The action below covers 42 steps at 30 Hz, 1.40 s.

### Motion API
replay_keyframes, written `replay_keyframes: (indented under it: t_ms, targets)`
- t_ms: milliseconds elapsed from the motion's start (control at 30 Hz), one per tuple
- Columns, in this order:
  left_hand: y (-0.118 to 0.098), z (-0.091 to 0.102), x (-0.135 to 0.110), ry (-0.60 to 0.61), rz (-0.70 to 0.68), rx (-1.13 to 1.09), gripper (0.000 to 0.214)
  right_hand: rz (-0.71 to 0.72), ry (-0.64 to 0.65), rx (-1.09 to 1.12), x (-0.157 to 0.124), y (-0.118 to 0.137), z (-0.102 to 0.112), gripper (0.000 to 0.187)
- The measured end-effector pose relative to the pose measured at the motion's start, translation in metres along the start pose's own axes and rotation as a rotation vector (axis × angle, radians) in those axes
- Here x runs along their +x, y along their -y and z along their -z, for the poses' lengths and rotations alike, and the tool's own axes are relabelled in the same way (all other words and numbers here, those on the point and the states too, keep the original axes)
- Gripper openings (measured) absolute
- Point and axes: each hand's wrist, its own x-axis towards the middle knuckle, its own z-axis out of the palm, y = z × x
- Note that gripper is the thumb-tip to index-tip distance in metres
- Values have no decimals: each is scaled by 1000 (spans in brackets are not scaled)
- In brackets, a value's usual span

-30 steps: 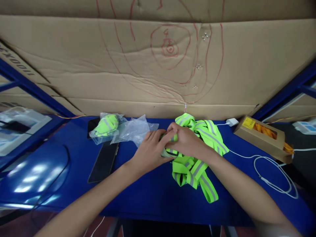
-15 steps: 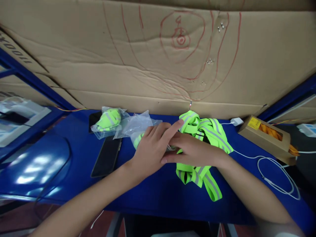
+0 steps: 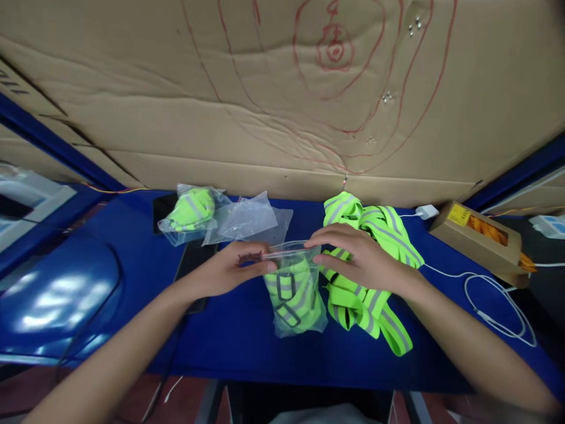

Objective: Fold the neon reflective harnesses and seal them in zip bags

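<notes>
A clear zip bag (image 3: 295, 294) packed with a folded neon-yellow reflective strap with black buckles is held upright over the blue table. My left hand (image 3: 229, 268) pinches its top left corner, thumb in front and fingers behind. At the top right corner, my right hand (image 3: 357, 256) has its thumb and index finger on either side of the bag's edge. Behind and below that hand lies a loose heap of neon-yellow reflective straps (image 3: 392, 235). Another filled bag (image 3: 193, 210) and some flat clear bags (image 3: 251, 218) lie behind my left hand.
A dark phone (image 3: 189, 259) lies partly under my left wrist. To the right are a cardboard box (image 3: 477, 241) with orange contents, a white charger (image 3: 426, 212) and its coiled cable (image 3: 498, 321). A cardboard panel (image 3: 176, 129) with red drawn rings stands behind the blue table (image 3: 238, 353).
My hands were crossed over each other, mostly hiding the bag. They have moved apart, left and right, and now hold the filled bag upright by its top, facing me.
</notes>
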Motion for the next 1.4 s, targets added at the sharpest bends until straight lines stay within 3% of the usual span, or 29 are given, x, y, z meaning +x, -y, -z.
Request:
replay_keyframes:
  t_ms: [67, 200, 333, 400, 533, 667, 800, 933, 1033, 1200, 1300, 1400]
  targets:
    - [8, 4, 0, 19, 1, 55, 32, -70, -80, -166, -24, 9, -10, 35]
    - [19, 9, -5, 61, -14, 55, 24, -21, 71, -326, -78, 22, -32, 39]
    - [29, 21, -13, 182, 38, -58, 17, -45, 13, -481, -102, -3, -42, 29]
    - [35, 29, -16, 232, 81, -157, 15, -124, -2, -529, -101, -24, -43, 32]
    - [41, 39, -21, 76, 76, -382, 14, -175, -49, -496, -89, -56, -44, 31]
    - [39, 37, -26, 34, 131, -327, 15, -201, -92, -356, -87, -64, -45, 35]
    - [40, 30, -28, 36, 164, -213, 36, -200, -81, -302, -88, -59, -44, 33]
    - [45, 22, -22, 65, 150, -142, 15, -157, -46, -382, -81, -58, -43, 27]
    - [47, 16, -20, 33, 129, -163, 15, -111, -35, -484, -73, -62, -39, 24]
    - [49, 9, -22, -39, 270, -344, 19, -58, -20, -674, -64, -49, -24, 29]
    - [46, 5, -21, 5, 336, -465, 20, -132, -87, -490, -60, -21, -24, 40]
    - [35, 2, -14, 65, 242, -541, 16, -291, -107, -127, -44, 0, -35, 53]
